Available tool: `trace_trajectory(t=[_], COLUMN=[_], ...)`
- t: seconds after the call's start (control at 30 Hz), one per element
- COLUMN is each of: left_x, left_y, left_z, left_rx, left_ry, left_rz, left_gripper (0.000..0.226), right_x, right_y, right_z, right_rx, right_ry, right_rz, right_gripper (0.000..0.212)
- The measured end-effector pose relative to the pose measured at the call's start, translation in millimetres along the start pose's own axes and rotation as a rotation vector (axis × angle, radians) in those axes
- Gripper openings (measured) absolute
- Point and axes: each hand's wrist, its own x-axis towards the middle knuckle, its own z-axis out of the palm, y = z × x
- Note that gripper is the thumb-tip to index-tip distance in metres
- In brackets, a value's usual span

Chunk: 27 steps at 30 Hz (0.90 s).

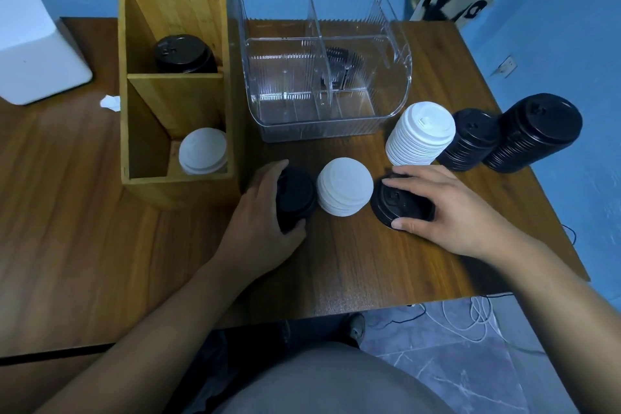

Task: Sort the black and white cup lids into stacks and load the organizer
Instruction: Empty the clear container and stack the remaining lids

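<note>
You're mid-sort at frame centre, left hand point(258, 222) curled round a black stack point(297, 195), right hand point(450, 208) gripping black lids point(393, 203) beside the white stack point(346, 186); next, probably merge the blacks and load the organizer point(174, 104), upper left.

The wooden organizer point(174, 87) held black lids point(184, 54) in its middle slot, white lids point(202, 151) nearest. Right of it sat a short black stack point(295, 198), a white stack point(345, 186) and a low black stack point(400, 203).
</note>
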Motion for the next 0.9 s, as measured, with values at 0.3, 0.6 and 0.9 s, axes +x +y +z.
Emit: trace_trajectory(t=[0.3, 0.6, 0.9], left_x=[1, 0, 0], left_y=[2, 2, 1], left_z=[-1, 0, 1], left_rx=[0.01, 0.027, 0.024], left_ry=[-0.015, -0.02, -0.027], left_rz=[-0.02, -0.048, -0.05], left_gripper=[0.095, 0.096, 0.096], right_x=[-2, 17, 153], right_y=[-4, -43, -81], right_z=[1, -32, -98], right_rx=[-0.047, -0.055, -0.012], right_ry=[-0.047, 0.058, 0.313], right_rz=[0.041, -0.026, -0.048], right_gripper=[0.073, 0.055, 0.023])
